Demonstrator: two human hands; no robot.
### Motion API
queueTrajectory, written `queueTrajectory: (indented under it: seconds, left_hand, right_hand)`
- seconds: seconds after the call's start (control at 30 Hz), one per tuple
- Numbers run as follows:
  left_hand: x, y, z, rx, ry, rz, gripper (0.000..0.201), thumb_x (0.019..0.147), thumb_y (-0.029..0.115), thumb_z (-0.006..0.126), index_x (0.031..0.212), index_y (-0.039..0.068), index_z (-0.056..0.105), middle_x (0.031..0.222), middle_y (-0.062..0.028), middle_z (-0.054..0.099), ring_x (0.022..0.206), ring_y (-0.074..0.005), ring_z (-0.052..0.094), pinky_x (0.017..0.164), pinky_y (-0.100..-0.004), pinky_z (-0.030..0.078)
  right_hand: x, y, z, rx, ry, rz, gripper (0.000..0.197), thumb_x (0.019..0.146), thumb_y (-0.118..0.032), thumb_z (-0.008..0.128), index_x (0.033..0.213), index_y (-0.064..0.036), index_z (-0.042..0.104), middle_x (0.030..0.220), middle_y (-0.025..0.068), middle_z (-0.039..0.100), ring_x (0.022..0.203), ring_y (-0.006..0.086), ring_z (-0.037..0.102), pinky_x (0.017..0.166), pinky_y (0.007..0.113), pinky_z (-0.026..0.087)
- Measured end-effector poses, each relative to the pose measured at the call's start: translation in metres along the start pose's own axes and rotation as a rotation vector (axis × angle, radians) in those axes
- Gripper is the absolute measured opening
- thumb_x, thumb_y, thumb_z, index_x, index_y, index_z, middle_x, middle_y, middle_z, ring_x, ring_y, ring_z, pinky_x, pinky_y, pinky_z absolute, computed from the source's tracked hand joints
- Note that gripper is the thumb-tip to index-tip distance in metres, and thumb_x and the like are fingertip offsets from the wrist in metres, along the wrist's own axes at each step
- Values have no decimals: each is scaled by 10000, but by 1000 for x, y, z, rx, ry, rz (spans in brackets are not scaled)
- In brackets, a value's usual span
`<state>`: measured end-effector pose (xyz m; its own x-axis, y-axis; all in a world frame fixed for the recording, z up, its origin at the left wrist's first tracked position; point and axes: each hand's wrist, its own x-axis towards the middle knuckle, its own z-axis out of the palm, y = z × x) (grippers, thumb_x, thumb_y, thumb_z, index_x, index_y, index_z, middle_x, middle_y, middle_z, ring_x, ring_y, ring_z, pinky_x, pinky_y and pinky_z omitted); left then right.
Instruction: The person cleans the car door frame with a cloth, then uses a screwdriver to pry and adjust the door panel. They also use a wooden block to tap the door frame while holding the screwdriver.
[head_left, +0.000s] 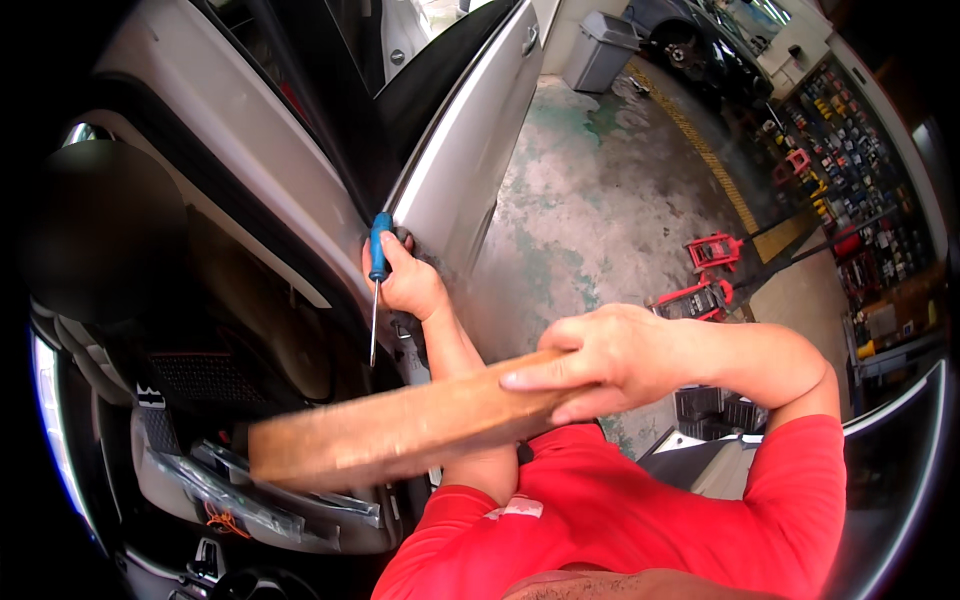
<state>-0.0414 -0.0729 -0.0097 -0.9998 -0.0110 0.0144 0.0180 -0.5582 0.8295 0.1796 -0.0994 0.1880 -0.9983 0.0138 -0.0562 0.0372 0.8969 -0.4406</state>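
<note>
My left hand (412, 290) is closed round a screwdriver (379, 248) with a blue handle. Its thin metal shaft points down, beside the car's door opening. Below and to the right, my right hand (622, 362) grips one end of a thick wooden block (400, 428). The block is long, brown and somewhat smeared by motion at its far left end. It reaches leftward in front of my left forearm and partly hides it. A white car door (465, 140) stands ajar just beyond my left hand.
Inside the car at left, clear plastic-wrapped strips (235, 497) and an orange cord (224, 520) lie on a seat. Red floor jacks (700, 297) stand on the concrete at right. Farther off are a grey bin (602, 55), a dark car (685, 50) and a tool wall (850, 140).
</note>
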Motion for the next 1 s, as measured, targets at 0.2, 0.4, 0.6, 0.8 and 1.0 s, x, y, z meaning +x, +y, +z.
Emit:
queueTrajectory:
  seconds: [0.2, 0.4, 0.6, 0.8, 1.0]
  left_hand:
    - [0, 8, 3, 21, -58, -5, 190, 955, 106, 585, 1052, -49, 638, 909, -63, 657, 767, -130, 621, 654, -255, 553]
    - [2, 6, -3, 30, -73, -2, 219, 940, 101, 611, 1074, -72, 610, 944, -99, 659, 770, -157, 639, 696, -275, 576]
    - [-2, 7, -5, 68, -22, 18, 186, 929, 72, 616, 1048, -71, 614, 919, -102, 657, 742, -158, 638, 663, -270, 575]
    - [-1, 5, -1, 69, -18, 10, 173, 928, 71, 617, 1036, -65, 618, 912, -99, 661, 730, -156, 638, 653, -269, 569]
    - [2, 1, -8, 55, -42, 39, 185, 938, 87, 609, 1044, -64, 619, 913, -96, 662, 743, -154, 638, 661, -272, 563]
  right_hand:
    - [6, -15, 8, -11, -82, -176, 590, 848, -365, 697, 1402, -302, 503, 968, 169, 562, 740, 323, 628, 613, 393, 524]
    - [8, -11, 8, 63, -44, -163, 620, 814, -334, 741, 1391, -277, 520, 975, 150, 574, 729, 302, 628, 594, 377, 520]
    - [2, 6, 10, 57, 39, -137, 648, 790, -307, 758, 1390, -252, 518, 936, 132, 564, 711, 287, 619, 569, 379, 507]
    - [6, -10, 3, -133, -11, -46, 660, 800, -322, 755, 1406, -284, 496, 942, 137, 568, 712, 289, 622, 574, 372, 511]
    - [4, 8, -11, -82, -64, 33, 616, 825, -349, 721, 1398, -283, 505, 877, 134, 564, 655, 323, 608, 542, 401, 500]
